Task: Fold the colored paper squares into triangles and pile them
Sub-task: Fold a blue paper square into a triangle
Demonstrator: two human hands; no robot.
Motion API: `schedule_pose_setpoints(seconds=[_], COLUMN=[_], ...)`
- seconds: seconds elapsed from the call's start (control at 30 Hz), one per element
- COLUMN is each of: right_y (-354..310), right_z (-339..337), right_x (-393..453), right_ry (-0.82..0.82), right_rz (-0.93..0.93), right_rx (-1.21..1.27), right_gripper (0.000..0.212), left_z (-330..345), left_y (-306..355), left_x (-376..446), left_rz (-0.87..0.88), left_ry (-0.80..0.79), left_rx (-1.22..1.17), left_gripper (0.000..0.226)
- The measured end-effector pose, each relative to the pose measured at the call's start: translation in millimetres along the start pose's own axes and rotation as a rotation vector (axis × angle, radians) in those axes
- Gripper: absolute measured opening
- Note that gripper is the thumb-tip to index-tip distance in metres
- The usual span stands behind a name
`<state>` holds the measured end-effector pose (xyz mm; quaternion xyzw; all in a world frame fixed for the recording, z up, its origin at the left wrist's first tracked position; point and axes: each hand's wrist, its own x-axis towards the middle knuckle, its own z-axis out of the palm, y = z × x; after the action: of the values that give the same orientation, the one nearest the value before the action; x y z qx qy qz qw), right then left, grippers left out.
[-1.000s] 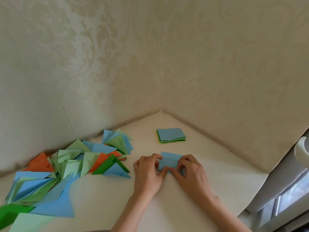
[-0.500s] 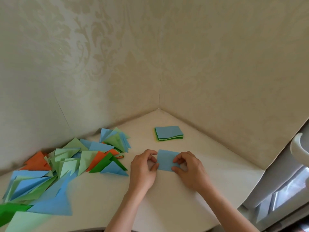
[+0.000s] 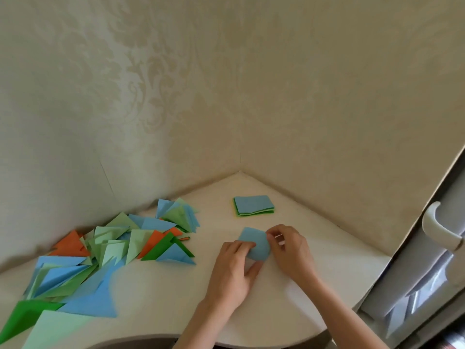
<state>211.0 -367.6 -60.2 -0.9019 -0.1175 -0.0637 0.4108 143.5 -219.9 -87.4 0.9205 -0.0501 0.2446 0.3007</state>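
blue paper (image 3: 254, 244): near corner under left hand (image 3: 232, 270) | pile (image 3: 83, 260): cut off bottom-left

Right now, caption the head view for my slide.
Both hands, left hand and right hand, fold a blue paper square between folded triangles and unfolded stack.

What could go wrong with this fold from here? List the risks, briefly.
1. The blue sheet is held at two spots only, by the left hand and the right hand; its corners may not line up, giving a crooked triangle.
2. The left hand works close to the pile of folded triangles; carrying the finished piece over could scatter it.
3. The stack of unfolded squares lies loosely layered; grabbing the next sheet may drag several.
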Motion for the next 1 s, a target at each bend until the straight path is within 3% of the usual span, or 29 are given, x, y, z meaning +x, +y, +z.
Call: schedule_pose_setpoints(seconds=[0.13, 0.27, 0.47, 0.57, 0.63, 0.73, 0.87, 1.0], right_y=[-2.7, -13.9, -14.5, -15.4, -15.7, -13.9, -9.4, -9.8], right_z=[-2.3, 2.5, -0.1, -7.4, -8.0, -2.6, 3.0, 9.3], right_x=[1.4, -7.9, -22.2, -22.7, -19.0, -12.2, -6.6, -2.8], right_ry=[-0.071, -0.153, -0.216, -0.260, -0.257, -0.221, -0.197, -0.138], right_rz=[0.045, 0.041, 0.033, -0.014, -0.057, -0.109, -0.139, -0.092], right_rx=[-0.161, -0.159, -0.084, -0.081, -0.210, -0.360, -0.316, -0.256], right_gripper=[0.029, 0.016, 0.026, 0.030, 0.036, 0.035, 0.023, 0.020], left_z=[-11.0, -19.3, -25.8, -28.6, -30.4, -30.7, -28.6, -22.4], left_y=[-4.7, -12.4, -23.4, -30.3, -32.3, -35.8, -38.4, -32.2], left_x=[3.1, 7.3, 8.2, 7.6, 8.0, 7.5, 7.0, 11.7], left_rz=[-0.003, 0.014, 0.107, 0.165, 0.160, 0.064, -0.174, -0.305], left_ry=[-0.030, -0.055, -0.033, -0.041, -0.041, -0.050, -0.019, 0.013], left_rx=[0.027, 0.023, 0.127, 0.172, 0.146, 0.046, -0.056, -0.107], left_gripper=[0.063, 0.068, 0.050, 0.025, 0.012, 0.012, 0.015, 0.023])
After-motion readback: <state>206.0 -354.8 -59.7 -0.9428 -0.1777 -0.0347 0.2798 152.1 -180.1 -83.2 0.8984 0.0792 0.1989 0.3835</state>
